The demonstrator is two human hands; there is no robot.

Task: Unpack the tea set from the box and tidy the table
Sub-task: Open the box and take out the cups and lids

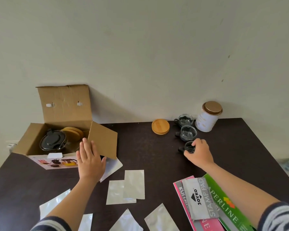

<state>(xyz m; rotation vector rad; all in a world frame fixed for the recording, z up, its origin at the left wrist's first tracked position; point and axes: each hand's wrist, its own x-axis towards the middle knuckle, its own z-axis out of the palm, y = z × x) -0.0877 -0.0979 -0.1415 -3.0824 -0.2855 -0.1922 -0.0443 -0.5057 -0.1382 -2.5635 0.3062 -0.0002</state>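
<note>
1. The cardboard box (63,130) sat open at the back left corner of the dark bench (140,152), its lid up against the wall.
2. Inside lay a teapot (52,141) with a black lid and a stack of wooden coasters (73,131).
3. The left hand (90,161) lay flat against the box's front right flap, fingers (83,147) straight and empty.
4. Clear plastic bags (125,187) lay scattered along the front edge.
5. More wooden coasters (160,126) were stacked near the back edge.
6. Two glass cups (188,132) stood beside a white tin (207,118) at the back right.
7. The right hand (199,151) gripped a third cup (188,147) by its rim, just in front of them.
8. Stationery packs (207,202) lay at the front right.
</note>
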